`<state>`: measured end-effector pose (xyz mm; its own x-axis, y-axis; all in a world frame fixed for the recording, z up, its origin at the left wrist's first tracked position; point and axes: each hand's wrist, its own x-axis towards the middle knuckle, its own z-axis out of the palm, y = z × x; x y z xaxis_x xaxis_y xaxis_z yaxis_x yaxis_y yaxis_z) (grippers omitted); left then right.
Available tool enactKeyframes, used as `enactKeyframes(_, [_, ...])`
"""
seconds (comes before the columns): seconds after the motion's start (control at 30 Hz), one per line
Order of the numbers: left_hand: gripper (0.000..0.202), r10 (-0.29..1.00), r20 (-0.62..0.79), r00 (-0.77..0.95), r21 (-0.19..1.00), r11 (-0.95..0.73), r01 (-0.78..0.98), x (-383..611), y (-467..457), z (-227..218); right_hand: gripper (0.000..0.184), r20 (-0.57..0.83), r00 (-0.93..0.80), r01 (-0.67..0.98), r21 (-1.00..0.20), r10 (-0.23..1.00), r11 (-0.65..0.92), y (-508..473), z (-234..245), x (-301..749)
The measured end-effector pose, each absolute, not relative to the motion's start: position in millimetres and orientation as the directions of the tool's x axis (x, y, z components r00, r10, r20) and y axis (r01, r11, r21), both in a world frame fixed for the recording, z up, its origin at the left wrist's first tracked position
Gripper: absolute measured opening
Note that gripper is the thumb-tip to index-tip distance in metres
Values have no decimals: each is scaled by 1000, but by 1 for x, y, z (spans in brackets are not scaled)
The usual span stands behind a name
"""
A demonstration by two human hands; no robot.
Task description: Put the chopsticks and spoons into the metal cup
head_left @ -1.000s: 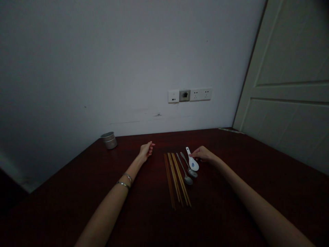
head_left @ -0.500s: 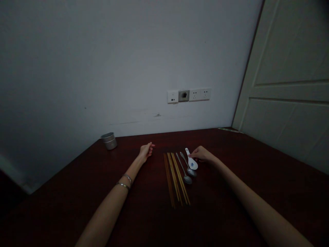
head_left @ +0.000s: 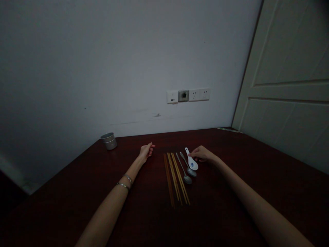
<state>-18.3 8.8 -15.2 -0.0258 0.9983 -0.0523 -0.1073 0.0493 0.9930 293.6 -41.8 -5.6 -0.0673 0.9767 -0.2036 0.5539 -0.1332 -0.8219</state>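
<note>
A white soup spoon [head_left: 192,164] with a blue mark in its bowl lies at the right end of a row of utensils. My right hand [head_left: 200,153] is closed, thumb and fingertips gripping the edge of its handle. Just left of it are two metal spoons, one [head_left: 191,172] close to the white spoon and a thinner one [head_left: 187,179]. Several wooden chopsticks [head_left: 177,178] lie lengthwise further left, some darker brown. My left hand [head_left: 146,151] rests on the table left of the chopsticks, fingers curled in, with nothing visible in them.
A grey metal cup [head_left: 109,141] stands at the table's back left, near the wall. The dark red table [head_left: 144,219] meets a white wall with a row of sockets [head_left: 189,95]. A pale panelled door [head_left: 288,89] rises at the right. A thin strip [head_left: 230,130] lies along the back right edge.
</note>
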Motion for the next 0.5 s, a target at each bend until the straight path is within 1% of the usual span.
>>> enactKeyframes(0.07, [32,999,-46,-28,994,43,-102,-19,9,-16,35,-149,-37,537,-837,988,-106,-41,-5,296])
enactKeyframes(0.13, [33,999,-32,-27,995,30,-100,-19,10,-18,36,-18,53,567,-822,998,-45,-41,-4,299])
enactKeyframes(0.17, [33,999,-25,-27,995,22,-99,-18,10,-19,36,68,113,615,-788,991,-16,-41,-4,302])
enactKeyframes(0.23, [33,999,-12,-35,995,8,-101,-18,9,-19,36,246,181,751,-659,952,27,-42,-6,307])
enactKeyframes(0.3, [33,997,3,-74,995,-10,-99,-17,9,-17,36,369,144,866,-496,918,64,-43,-12,312])
enactKeyframes(0.37, [34,988,34,-151,995,-48,-89,-18,8,-11,38,406,72,922,-375,911,94,-43,-22,315])
enactKeyframes(0.43, [33,961,90,-262,991,-113,-75,-23,8,-2,41,390,43,950,-302,920,83,-41,-32,317])
enactKeyframes(0.5, [29,906,162,-392,979,-197,-53,-33,8,8,43,370,30,968,-241,928,65,-39,-41,317])
